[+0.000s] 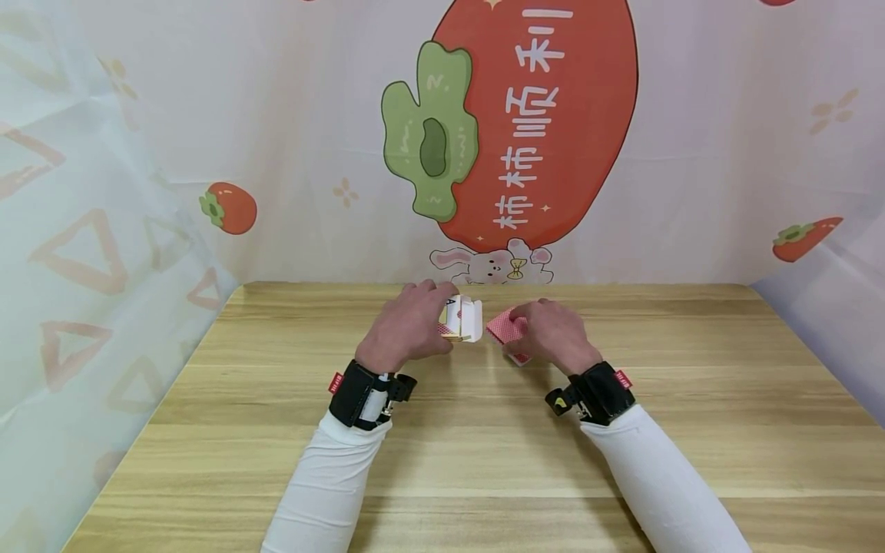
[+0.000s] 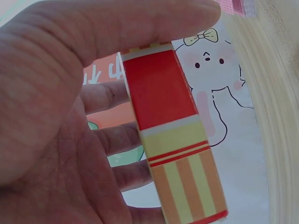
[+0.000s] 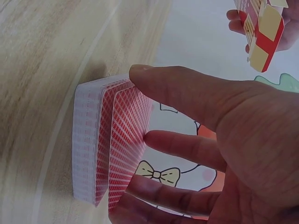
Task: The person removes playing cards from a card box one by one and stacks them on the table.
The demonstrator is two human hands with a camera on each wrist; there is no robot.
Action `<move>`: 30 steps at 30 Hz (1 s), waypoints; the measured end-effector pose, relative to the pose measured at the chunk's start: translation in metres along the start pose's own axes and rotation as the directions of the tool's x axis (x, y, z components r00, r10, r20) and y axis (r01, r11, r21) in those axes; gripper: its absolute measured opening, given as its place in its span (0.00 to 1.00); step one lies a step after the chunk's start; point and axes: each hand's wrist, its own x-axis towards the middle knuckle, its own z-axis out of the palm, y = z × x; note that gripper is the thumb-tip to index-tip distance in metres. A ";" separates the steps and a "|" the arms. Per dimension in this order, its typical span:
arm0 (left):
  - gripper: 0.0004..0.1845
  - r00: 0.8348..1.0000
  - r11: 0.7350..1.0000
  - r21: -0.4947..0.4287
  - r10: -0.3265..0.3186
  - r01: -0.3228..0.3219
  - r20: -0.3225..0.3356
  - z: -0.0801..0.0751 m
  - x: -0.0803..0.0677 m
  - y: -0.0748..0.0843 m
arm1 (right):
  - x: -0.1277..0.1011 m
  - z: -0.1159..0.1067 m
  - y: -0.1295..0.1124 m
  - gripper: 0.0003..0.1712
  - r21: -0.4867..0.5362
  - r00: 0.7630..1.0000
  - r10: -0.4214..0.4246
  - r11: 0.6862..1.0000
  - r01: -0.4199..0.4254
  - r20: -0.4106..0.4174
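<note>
Our left hand (image 1: 408,326) grips the card box (image 1: 465,319), flap open; right hand (image 1: 549,334) pinches the deck (image 3: 110,156). We should square the deck and align it with the box mouth

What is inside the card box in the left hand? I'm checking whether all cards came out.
The card box has its flap open, but its inside is hidden in every view. The left hand grips it; the right hand holds the deck.
</note>
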 end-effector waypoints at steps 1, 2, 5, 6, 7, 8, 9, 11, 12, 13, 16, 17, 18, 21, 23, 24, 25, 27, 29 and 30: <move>0.36 1.000 1.000 0.001 0.001 -0.001 -0.001 0.000 0.000 0.000 | 0.000 0.000 0.000 0.34 0.000 1.000 -0.001 1.000 0.001 0.001; 0.36 1.000 1.000 0.004 0.001 -0.001 -0.001 0.000 0.000 0.000 | 0.000 0.001 0.000 0.34 -0.002 1.000 0.000 1.000 0.000 0.001; 0.36 1.000 1.000 0.007 0.002 -0.002 0.000 0.001 0.000 0.000 | 0.000 0.002 0.000 0.34 -0.003 1.000 0.005 1.000 -0.005 0.008; 0.36 1.000 1.000 0.008 0.002 -0.002 0.000 0.001 0.000 0.000 | 0.001 0.002 0.000 0.35 -0.002 1.000 0.007 1.000 -0.007 0.011; 0.36 1.000 1.000 0.007 0.003 -0.003 0.000 0.001 0.000 0.000 | 0.001 0.002 0.000 0.35 -0.001 1.000 0.008 1.000 -0.008 0.013; 0.36 1.000 1.000 0.007 0.003 -0.003 0.000 0.001 0.000 -0.001 | 0.001 0.002 0.000 0.35 0.001 1.000 0.011 1.000 -0.011 0.013; 0.36 1.000 1.000 0.006 0.003 -0.003 0.000 0.001 0.000 -0.001 | 0.001 0.002 0.000 0.35 0.005 1.000 0.012 1.000 -0.012 0.014; 0.36 1.000 1.000 0.006 0.002 -0.002 -0.001 0.001 0.000 -0.001 | 0.001 0.003 0.000 0.35 0.009 1.000 0.012 1.000 -0.012 0.007; 0.36 1.000 1.000 0.007 0.002 -0.002 0.000 0.001 0.000 -0.001 | 0.001 0.003 0.000 0.35 0.008 1.000 0.010 1.000 -0.010 0.002; 0.36 1.000 1.000 0.008 0.003 -0.003 -0.001 0.001 0.000 -0.001 | 0.001 0.004 0.000 0.34 0.008 1.000 0.008 1.000 -0.008 -0.004; 0.36 1.000 1.000 0.009 0.002 -0.002 -0.001 0.001 0.000 0.000 | 0.001 0.005 0.000 0.34 0.005 1.000 0.000 1.000 0.000 -0.017; 0.36 1.000 1.000 0.010 0.002 -0.002 0.000 0.001 0.000 0.000 | 0.001 0.005 0.000 0.34 0.002 1.000 -0.002 1.000 0.002 -0.020; 0.36 1.000 1.000 0.010 0.003 -0.003 0.000 0.001 0.000 0.000 | 0.001 0.005 0.000 0.34 -0.001 1.000 -0.002 1.000 0.002 -0.020; 0.36 1.000 1.000 0.012 0.002 -0.002 -0.001 0.001 0.000 0.000 | 0.001 0.005 0.000 0.33 -0.002 1.000 0.003 1.000 -0.003 -0.018; 0.36 1.000 1.000 0.014 0.001 -0.001 -0.001 0.001 0.000 0.000 | 0.001 0.005 0.000 0.33 -0.002 1.000 0.005 1.000 -0.005 -0.017; 0.36 1.000 1.000 0.016 0.001 -0.001 -0.001 0.001 0.001 0.000 | 0.001 0.005 0.000 0.33 -0.003 1.000 0.004 1.000 -0.004 -0.015; 0.36 1.000 1.000 0.018 0.001 -0.001 -0.002 0.002 0.001 0.000 | 0.001 0.005 0.000 0.33 -0.004 1.000 0.002 1.000 -0.002 -0.015; 0.36 1.000 1.000 0.020 0.003 -0.002 -0.003 0.002 0.001 0.000 | 0.001 0.005 0.000 0.33 -0.008 1.000 -0.001 1.000 0.001 -0.013; 0.36 1.000 1.000 0.020 0.003 -0.003 -0.003 0.002 0.001 0.000 | 0.002 0.005 0.000 0.33 -0.006 1.000 0.000 1.000 0.000 -0.011; 0.36 1.000 1.000 0.019 0.003 -0.003 -0.002 0.002 0.001 0.000 | 0.002 0.006 0.000 0.33 -0.005 1.000 0.003 1.000 -0.003 -0.010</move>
